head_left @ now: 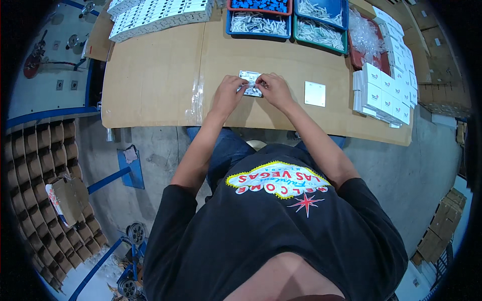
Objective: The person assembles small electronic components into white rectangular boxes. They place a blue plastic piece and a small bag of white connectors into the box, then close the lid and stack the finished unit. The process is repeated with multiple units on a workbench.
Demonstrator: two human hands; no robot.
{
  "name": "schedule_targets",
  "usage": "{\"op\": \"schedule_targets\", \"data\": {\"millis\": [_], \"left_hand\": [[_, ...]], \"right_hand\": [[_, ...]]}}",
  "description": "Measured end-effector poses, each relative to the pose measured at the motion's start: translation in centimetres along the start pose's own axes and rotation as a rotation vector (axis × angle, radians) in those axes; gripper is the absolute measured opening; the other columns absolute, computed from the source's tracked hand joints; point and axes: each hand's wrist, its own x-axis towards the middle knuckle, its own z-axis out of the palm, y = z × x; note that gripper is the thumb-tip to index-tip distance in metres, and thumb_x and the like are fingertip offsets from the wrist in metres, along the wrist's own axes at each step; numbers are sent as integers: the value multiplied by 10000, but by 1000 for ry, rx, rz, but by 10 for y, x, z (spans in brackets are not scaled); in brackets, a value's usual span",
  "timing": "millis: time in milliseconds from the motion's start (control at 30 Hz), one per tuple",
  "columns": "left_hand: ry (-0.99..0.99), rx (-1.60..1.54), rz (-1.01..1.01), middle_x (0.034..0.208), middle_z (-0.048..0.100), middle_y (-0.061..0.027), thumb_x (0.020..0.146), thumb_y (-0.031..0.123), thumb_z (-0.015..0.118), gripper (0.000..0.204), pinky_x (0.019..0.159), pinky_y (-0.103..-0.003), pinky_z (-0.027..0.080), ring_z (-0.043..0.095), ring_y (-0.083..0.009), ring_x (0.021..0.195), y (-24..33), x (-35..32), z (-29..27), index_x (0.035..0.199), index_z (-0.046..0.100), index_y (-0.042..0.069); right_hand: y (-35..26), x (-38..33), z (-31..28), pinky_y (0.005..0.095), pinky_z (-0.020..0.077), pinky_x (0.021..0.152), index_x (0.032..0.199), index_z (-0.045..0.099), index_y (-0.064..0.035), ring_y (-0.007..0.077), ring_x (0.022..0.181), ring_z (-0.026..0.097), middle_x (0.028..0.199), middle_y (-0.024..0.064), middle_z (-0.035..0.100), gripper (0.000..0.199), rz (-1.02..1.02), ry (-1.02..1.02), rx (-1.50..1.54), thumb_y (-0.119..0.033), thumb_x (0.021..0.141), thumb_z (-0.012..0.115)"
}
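On the cardboard-covered table in front of me lies a small square piece (250, 76) in white and grey, with a dark lower edge. My left hand (230, 93) is over its left side, with the fingers bent in a pinch. From the other side my right hand (275, 89) pinches close to the middle of the piece. Something small and pale shows between the fingertips, too small to name. The fingers hide much of the square piece. A flat white square (315, 94) with small dark marks lies apart, to the right of my right hand.
Stacked white boxes stand at the far left (160, 20) and right (384, 95). Along the back are bins of small white parts (258, 36), a bin of blue parts (258, 11) and a red tray with clear plastic bags (366, 37). Cardboard (150, 85) covers the table.
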Motion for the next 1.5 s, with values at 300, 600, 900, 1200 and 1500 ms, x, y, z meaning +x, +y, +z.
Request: {"op": "schedule_targets", "data": {"millis": [300, 600, 900, 1200, 1500], "left_hand": [[53, -10, -21, 1085, 698, -141, 868, 90, 754, 170, 906, -415, 537, 642, -319, 1064, -8, -2, 9, 1015, 748, 5], [-164, 11, 136, 1258, 631, -148, 812, 225, 842, 415, 1017, -415, 504, 586, -334, 1199, -7, -13, -10, 1150, 715, 21], [-50, 91, 169, 1240, 640, -126, 842, 214, 816, 405, 964, -415, 547, 582, -326, 1238, -4, -28, 4, 1208, 692, 91], [28, 128, 200, 1182, 666, -124, 830, 228, 827, 387, 954, -420, 553, 611, -328, 1208, -11, -32, 15, 1152, 694, 59], [48, 160, 204, 1368, 552, -190, 806, 261, 840, 436, 1020, -471, 502, 578, -374, 1227, 3, -25, 12, 1126, 651, 34]], "right_hand": [[-9, -6, -2, 442, 450, 849, 917, 738, -99, 270, 973, 620, 932, 49, 675, 97, -108, 4, -151, -165, 847, 724], [-21, -12, -3, 434, 434, 829, 905, 725, -100, 264, 956, 627, 942, 49, 671, 87, -106, -72, -242, -153, 843, 697], [-33, -27, 1, 430, 414, 838, 966, 718, -103, 248, 977, 623, 956, 56, 671, 134, -194, -10, -388, -167, 850, 700], [-32, -41, -1, 417, 418, 860, 1089, 708, -87, 239, 984, 609, 1035, 50, 672, 216, -154, -41, -390, -120, 877, 682], [-20, -34, -10, 430, 411, 866, 980, 719, -89, 253, 1008, 607, 1050, 47, 664, 134, -146, -2, -330, -155, 864, 701]]}}
